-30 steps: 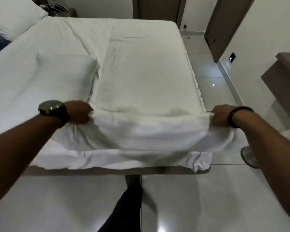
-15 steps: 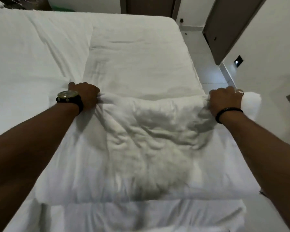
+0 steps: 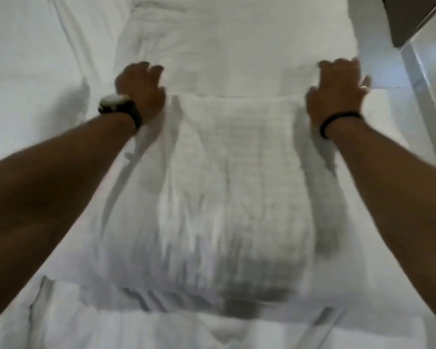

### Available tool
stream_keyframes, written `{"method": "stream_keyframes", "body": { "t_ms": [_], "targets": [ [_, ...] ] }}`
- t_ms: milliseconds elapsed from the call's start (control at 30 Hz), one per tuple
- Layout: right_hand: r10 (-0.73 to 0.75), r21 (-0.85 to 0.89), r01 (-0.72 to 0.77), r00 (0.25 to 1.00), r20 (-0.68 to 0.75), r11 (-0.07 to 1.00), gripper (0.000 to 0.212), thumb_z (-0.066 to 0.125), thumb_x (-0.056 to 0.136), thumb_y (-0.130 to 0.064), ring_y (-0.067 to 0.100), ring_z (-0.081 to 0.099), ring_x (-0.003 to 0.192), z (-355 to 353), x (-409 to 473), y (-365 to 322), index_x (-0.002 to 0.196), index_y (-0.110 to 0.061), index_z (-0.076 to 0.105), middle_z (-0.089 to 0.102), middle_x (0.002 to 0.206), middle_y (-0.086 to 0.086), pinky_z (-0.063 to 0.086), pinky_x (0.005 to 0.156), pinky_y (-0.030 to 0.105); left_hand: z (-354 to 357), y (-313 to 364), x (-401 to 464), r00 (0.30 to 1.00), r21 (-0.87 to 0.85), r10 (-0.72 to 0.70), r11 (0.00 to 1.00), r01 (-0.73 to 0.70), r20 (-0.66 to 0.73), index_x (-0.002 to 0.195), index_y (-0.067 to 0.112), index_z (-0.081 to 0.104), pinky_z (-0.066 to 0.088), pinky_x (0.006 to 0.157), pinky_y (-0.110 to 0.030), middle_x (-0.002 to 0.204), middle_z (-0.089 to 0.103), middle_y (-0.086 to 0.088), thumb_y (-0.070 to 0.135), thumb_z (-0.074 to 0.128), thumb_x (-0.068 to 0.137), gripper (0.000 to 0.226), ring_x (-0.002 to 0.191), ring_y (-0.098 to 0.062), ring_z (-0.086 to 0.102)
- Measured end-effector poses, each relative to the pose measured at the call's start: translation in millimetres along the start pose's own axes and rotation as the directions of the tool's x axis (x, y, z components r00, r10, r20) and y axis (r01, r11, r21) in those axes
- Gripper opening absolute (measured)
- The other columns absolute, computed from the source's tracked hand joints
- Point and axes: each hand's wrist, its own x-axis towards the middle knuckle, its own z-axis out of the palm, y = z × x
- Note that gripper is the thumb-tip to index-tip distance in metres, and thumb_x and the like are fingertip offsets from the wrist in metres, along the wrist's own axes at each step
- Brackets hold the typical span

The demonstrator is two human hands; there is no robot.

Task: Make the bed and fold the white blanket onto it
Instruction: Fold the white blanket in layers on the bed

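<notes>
The white blanket (image 3: 237, 172) lies folded on the bed (image 3: 35, 71), filling the middle of the view, its folded edge running across between the two hands. At ten o'clock the left hand (image 3: 141, 86), with a watch (image 3: 116, 105) on the wrist, rests on the blanket's left corner, fingers spread loosely. At two o'clock the right hand (image 3: 337, 89), with a dark wristband (image 3: 337, 122), presses the right corner, fingers relaxed and slightly apart. The picture is blurred.

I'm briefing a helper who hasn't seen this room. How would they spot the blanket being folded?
On the white bed, look between the left hand and right hand. The white blanket is the raised, textured strip there, rougher than the smooth sheet around it.
</notes>
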Motion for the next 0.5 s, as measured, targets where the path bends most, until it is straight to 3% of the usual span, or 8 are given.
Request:
{"method": "stream_keyframes", "body": {
  "t_ms": [67,133,200,333,500],
  "targets": [
    [-0.176,0.119,0.162,0.977,0.116,0.980,0.067,0.039,0.096,-0.054,0.030,0.000,0.151,27.0,-13.7,-26.7,0.153,-0.026,0.021,0.013,0.163,0.007,0.005,0.117,0.059,27.2,35.0,-24.6,0.990,-0.083,0.142,0.986,-0.142,-0.002,0.153,0.025,0.027,0.016,0.116,-0.056,0.162,0.019,-0.013,0.068,0.041,0.088,0.078,0.148,-0.037,0.015],
    [-0.268,0.083,0.256,0.933,0.240,0.963,0.079,0.025,0.089,-0.074,0.024,-0.007,0.151,54.0,-32.3,-32.9,0.155,-0.033,0.011,0.002,0.165,0.000,-0.003,0.115,0.061,62.2,51.1,-47.8,0.968,-0.085,0.225,0.973,-0.216,0.114,0.155,0.034,0.006,-0.003,0.118,-0.058,0.166,-0.004,-0.001,0.086,0.025,0.080,0.093,0.152,-0.027,-0.007],
    [-0.188,-0.012,0.200,0.937,0.294,0.980,0.090,0.010,0.081,-0.085,0.019,-0.011,0.151,73.7,-35.0,1.4,0.155,-0.034,0.002,-0.006,0.165,-0.004,-0.009,0.114,0.064,88.2,44.3,-48.8,0.965,-0.063,0.191,0.981,-0.182,0.178,0.154,0.035,-0.009,-0.010,0.117,-0.058,0.164,-0.015,0.003,0.092,0.013,0.073,0.101,0.151,-0.021,-0.016],
    [0.036,-0.113,-0.004,0.960,0.279,0.994,0.098,0.000,0.075,-0.088,0.016,-0.017,0.149,84.5,-17.9,101.2,0.154,-0.032,-0.009,-0.019,0.162,-0.007,-0.008,0.114,0.065,104.5,24.4,-15.9,0.986,-0.027,0.052,0.998,-0.049,0.157,0.154,0.029,-0.014,-0.014,0.116,-0.057,0.164,-0.019,0.000,0.099,0.013,0.065,0.116,0.150,-0.022,-0.018],
    [0.148,-0.138,-0.115,0.954,0.262,0.984,0.092,0.003,0.083,-0.081,0.021,-0.016,0.150,82.2,-17.0,92.5,0.155,-0.025,-0.008,-0.019,0.163,-0.002,-0.007,0.111,0.070,89.7,26.7,-10.4,0.977,-0.010,0.046,0.999,-0.045,0.208,0.154,0.029,-0.016,-0.016,0.115,-0.059,0.164,-0.019,0.000,0.101,0.007,0.060,0.121,0.150,-0.022,-0.019]
  ]
}}
